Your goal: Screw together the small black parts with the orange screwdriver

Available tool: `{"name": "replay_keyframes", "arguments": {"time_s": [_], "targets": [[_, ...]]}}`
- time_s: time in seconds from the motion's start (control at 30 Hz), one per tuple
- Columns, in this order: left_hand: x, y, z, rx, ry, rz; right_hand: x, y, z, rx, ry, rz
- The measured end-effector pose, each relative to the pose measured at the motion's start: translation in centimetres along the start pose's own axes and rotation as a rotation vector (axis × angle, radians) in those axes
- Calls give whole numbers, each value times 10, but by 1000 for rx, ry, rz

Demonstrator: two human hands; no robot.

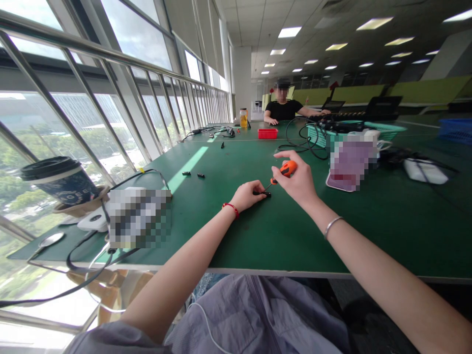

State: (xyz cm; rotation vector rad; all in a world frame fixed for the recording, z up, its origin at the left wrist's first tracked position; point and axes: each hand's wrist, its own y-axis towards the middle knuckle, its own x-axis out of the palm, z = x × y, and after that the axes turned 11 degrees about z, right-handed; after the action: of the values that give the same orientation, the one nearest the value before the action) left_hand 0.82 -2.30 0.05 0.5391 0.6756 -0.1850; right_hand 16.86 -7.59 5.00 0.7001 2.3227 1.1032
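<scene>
My right hand (298,179) is closed around the orange and black handle of a screwdriver (288,168). Its thin shaft slants down to the left and meets a small black part (266,194) on the table. My left hand (250,195) pinches that part from the left and holds it against the green tabletop. What the screwdriver's tip touches is too small to make out. Farther left on the table lie two similar small black pieces (201,175), and another dark piece (222,145) sits farther back.
A dark paper cup (68,184) stands in a holder at the left, near cables and a white device (94,219). To the right are a phone (348,164) and a teal basket (317,136) with cables. A red tray (267,133) lies farther back, before a seated person (283,105).
</scene>
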Motion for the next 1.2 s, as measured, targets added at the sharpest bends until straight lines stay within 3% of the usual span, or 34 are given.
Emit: {"name": "replay_keyframes", "arguments": {"time_s": [0.13,0.37,0.67,0.9,1.03,1.2], "targets": [[0,0,0,-3,-1,-1,3,0,5,-35,92,4],[0,1,-1,0,-5,-3,-1,0,-3,30,-62,25],[0,0,0,8,2,7,4,0,5,-27,74,36],[-1,0,1,-1,-15,-3,-2,1,-4,67,-69,68],[-1,0,1,4,-10,-1,-3,0,-4,29,-15,-5],[0,0,0,17,-9,8,2,1,3,-66,72,29]]}}
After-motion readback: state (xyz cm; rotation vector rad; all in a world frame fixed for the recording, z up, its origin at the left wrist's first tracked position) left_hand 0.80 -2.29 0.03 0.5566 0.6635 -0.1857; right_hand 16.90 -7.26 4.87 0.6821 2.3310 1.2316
